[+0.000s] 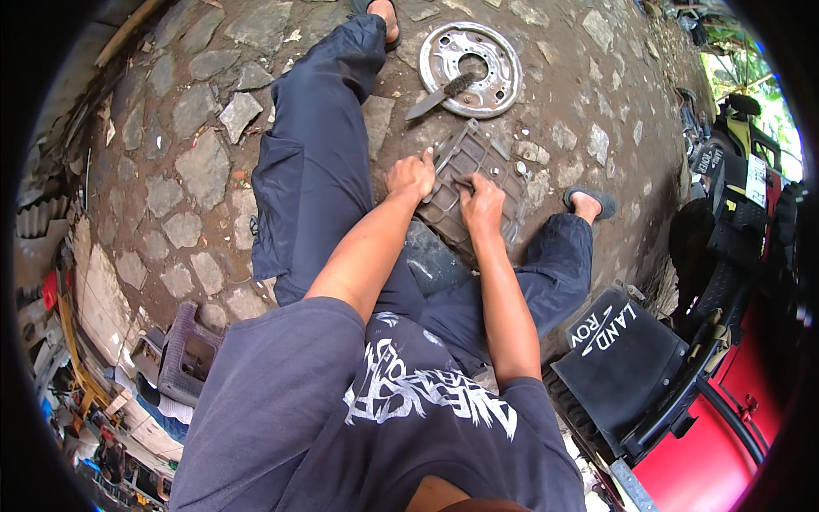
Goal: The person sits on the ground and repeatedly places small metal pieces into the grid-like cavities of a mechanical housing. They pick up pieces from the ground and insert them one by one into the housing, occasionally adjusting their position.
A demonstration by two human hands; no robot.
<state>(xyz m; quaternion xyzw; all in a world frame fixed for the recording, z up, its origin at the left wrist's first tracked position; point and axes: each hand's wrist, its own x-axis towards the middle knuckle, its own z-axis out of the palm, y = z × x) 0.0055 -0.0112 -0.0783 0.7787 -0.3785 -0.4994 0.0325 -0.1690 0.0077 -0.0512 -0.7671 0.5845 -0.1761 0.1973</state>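
Observation:
A grimy ribbed metal casting point(486, 162), roughly rectangular with raised webs, lies tilted between my legs. My left hand point(411, 176) is closed on its left edge, thumb up along the rim. Over its ribbed face is my right hand point(483, 201), fingers curled in; whatever they hold, if anything, is hidden. Just beyond the casting lies a round silver metal plate point(508, 72) with a large centre hole. A dirty brush point(439, 96) rests across the plate's near left rim, its dark bristles toward the hole and its handle pointing down left.
Uneven stone paving point(196, 162) set in dirt surrounds me. A dark block point(431, 260) sits under the casting's near side. At the right stands a red vehicle point(708, 435) with a black mud flap point(627, 367). A brown plastic stool or crate point(189, 350) is at the lower left.

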